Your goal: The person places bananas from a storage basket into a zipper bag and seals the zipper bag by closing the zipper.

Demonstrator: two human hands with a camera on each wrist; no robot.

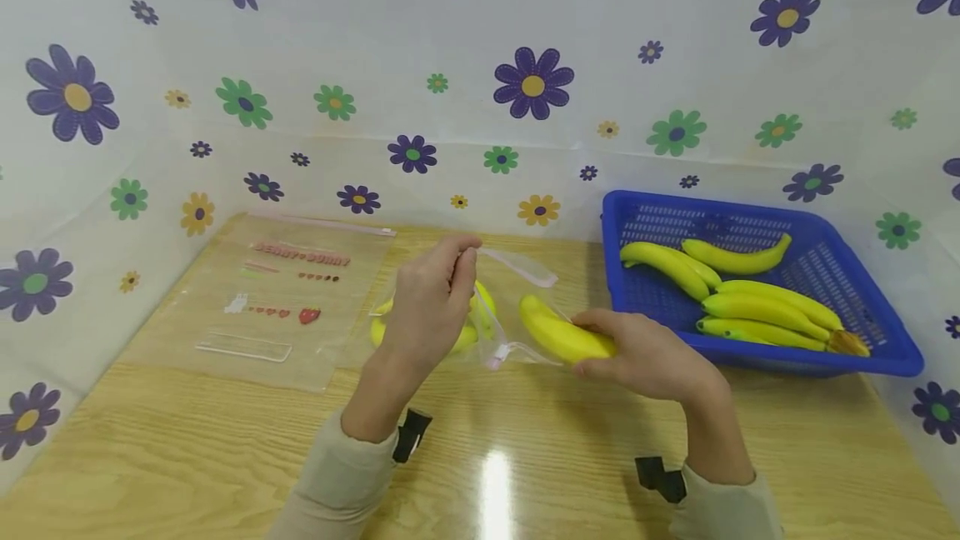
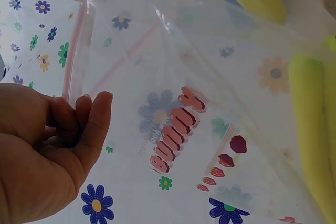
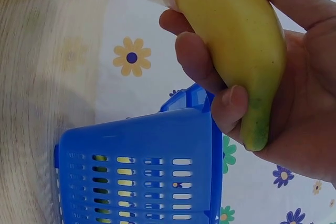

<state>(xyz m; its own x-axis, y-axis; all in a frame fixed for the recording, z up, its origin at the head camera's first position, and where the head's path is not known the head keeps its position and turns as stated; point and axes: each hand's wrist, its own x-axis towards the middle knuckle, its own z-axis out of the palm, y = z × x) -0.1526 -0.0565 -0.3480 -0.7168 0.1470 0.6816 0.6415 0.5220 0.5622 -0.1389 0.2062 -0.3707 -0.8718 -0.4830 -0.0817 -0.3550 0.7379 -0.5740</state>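
My left hand [image 1: 429, 294] pinches the pink zip edge of a clear plastic zip bag [image 2: 173, 51], whose mouth stands spread toward the right. Printed lettering and strawberries show on the bag in the left wrist view. Inside it lie several yellow bananas [image 1: 462, 338], partly hidden behind the left hand. A single banana [image 1: 562, 332] is gripped by my right hand [image 1: 648, 352], its far end at the bag's mouth. The right wrist view shows fingers curled round that banana [image 3: 236, 40], with its greenish tip near the palm.
A blue plastic basket [image 1: 611, 265] with several bananas [image 1: 750, 261] stands at the right. Another clear printed zip bag [image 1: 180, 307] lies flat on the wooden table [image 1: 225, 448] at the left. A flowered cloth [image 1: 450, 40] hangs behind and at both sides.
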